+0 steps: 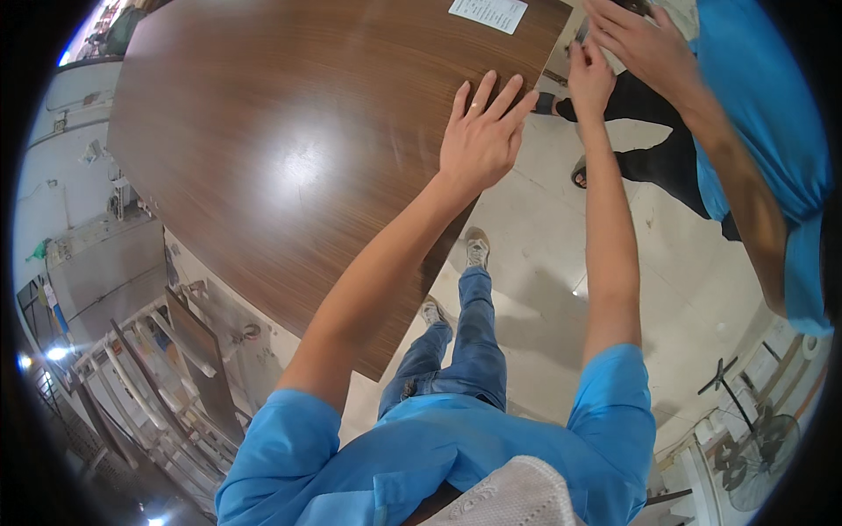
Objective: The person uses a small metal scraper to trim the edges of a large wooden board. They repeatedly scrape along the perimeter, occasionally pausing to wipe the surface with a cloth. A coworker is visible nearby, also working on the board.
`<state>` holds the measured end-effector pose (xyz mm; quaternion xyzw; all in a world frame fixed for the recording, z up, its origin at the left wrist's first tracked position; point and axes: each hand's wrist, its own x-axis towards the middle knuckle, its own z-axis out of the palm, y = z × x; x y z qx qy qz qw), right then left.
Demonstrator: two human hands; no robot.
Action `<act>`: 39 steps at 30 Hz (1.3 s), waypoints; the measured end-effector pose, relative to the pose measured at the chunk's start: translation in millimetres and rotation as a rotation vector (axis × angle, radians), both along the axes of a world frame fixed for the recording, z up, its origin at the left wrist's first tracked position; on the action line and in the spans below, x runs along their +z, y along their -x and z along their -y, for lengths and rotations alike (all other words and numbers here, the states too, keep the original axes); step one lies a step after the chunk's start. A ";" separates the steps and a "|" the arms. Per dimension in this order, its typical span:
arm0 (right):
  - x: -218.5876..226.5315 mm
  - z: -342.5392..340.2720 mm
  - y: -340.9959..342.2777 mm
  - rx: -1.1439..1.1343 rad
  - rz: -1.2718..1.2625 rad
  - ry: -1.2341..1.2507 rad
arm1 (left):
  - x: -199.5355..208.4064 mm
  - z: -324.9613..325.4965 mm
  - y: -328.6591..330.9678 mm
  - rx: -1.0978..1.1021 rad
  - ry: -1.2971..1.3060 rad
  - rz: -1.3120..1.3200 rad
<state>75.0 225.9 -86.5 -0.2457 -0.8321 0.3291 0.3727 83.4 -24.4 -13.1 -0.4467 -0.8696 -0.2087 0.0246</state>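
Note:
A large dark-brown wood-grain panel (pixel 237 96) fills the upper left and middle. My left hand (pixel 478 136) lies flat on it near the right edge, fingers spread, holding nothing. Just beyond that edge, my right hand (pixel 590 83) is raised with thumb and fingers pinched together. What they grip, if anything, is too small to make out. Close beside it is a co-worker's hand (pixel 649 57), near a dark object (pixel 636 6) cut off by the top of the view. A white printed label (pixel 491 12) is on the panel's far part.
The co-worker in a blue shirt (pixel 763 114) stands at the right, with sandalled feet near the panel's edge. A rack of boards and strips (pixel 167 377) stands at lower left. A fan (pixel 759 460) is at lower right. Pale tiled floor (pixel 544 263) lies beneath me.

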 end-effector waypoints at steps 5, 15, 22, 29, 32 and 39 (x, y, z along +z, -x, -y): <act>-4.6 -18.0 8.2 0.007 -0.044 -0.101 | 19.9 81.0 -50.4 -0.051 0.178 0.120; -4.9 -74.4 39.3 0.197 -0.080 -0.549 | 24.6 270.0 -182.2 -0.076 0.435 0.248; 11.5 -84.5 42.3 0.281 0.076 -0.518 | 19.1 392.4 -195.6 0.110 0.323 0.282; 22.5 5.9 -35.4 0.503 0.193 -0.397 | 13.1 437.0 -76.8 0.597 0.314 0.085; 36.9 75.0 -81.2 0.613 0.314 -0.608 | 13.2 431.6 -64.5 0.572 0.322 0.063; 60.1 63.4 -68.5 0.499 0.295 -0.384 | 17.3 428.3 -66.1 0.550 0.275 0.042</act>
